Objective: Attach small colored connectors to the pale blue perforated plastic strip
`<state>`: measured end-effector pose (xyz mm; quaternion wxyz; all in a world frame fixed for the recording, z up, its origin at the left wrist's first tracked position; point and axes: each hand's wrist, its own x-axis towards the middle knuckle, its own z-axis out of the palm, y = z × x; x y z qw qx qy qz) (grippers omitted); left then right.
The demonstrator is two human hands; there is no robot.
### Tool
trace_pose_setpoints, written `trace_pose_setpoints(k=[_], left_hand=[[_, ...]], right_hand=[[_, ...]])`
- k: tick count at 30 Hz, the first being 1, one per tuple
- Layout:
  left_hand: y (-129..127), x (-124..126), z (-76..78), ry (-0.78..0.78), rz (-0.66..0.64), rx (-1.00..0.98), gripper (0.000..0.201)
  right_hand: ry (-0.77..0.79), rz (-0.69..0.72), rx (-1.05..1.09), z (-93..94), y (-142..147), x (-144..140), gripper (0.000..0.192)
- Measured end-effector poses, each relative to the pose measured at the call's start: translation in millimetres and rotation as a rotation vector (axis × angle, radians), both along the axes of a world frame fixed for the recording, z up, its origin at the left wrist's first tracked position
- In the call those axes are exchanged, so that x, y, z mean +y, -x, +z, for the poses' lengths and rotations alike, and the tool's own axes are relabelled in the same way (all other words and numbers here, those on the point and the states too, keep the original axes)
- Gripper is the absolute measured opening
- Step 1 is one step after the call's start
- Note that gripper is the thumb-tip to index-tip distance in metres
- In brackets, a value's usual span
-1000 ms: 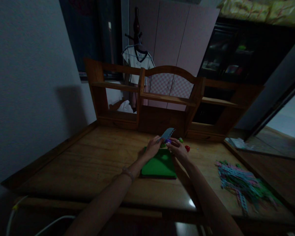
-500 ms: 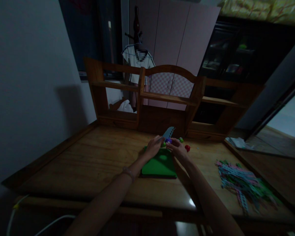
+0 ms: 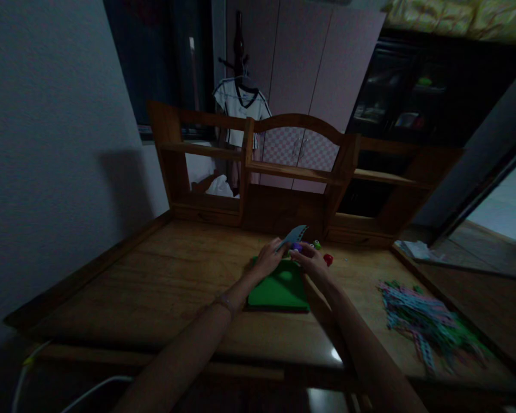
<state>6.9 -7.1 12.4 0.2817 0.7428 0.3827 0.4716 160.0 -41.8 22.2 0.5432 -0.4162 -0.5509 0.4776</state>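
Two hands meet over a green pad [image 3: 279, 292] on the wooden desk [image 3: 172, 281]: L hand [image 3: 269, 257] pinches a lt-blue strip [image 3: 296, 234] w/ dark marks along one edge; R hand [image 3: 312, 261], just beside it, pinches a sm. purple piece [image 3: 297, 247] at its fingertips. Both held items are b/w the hands, nr the pad's far edge. Just past R hand: green pcs [image 3: 317, 245] w/ white eye-like dots, plus a red pc [image 3: 328, 260]. Far R of desk: pile of pink, blue & green strips [image 3: 425, 321], too blurry to count. Dark glass-front cabinet [image 3: 477, 86], back R, holds dim items [image 3: 409, 120], can't ID; yellow pkgs [image 3: 464, 22] on top, cut off at upper edge. White bag [image 3: 218, 186] shows thru L bay of shelf unit [image 3: 298, 120], partly hidden. Fingers cover strip's lower end; can't tell if it's joined to purple piece.
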Motion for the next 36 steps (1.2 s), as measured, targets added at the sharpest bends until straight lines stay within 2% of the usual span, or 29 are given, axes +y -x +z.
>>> trace_pose_setpoints(k=[12, 18, 24, 36], left_hand=[[0.4, 2.1, -3.4, 0.000, -0.041, -0.009, 0.034], [1.1, 6.0, -9.0, -0.034, -0.080, -0.016, 0.036], [0.8, 8.9, -13.5, -0.026, -0.124, -0.027, 0.039], [-1.2, 5.4, -11.0, 0.042, -0.152, -0.056, 0.040]], right_hand=[[-0.019, -0.049, -0.141, -6.2, -6.7, 4.9, 0.035], [-0.005, -0.067, -0.119, -4.8, -5.5, 4.6, 0.037], [0.007, -0.039, -0.088, -4.9, -5.7, 2.7, 0.031], [0.017, -0.053, -0.036, -11.7, -7.8, 6.2, 0.030]])
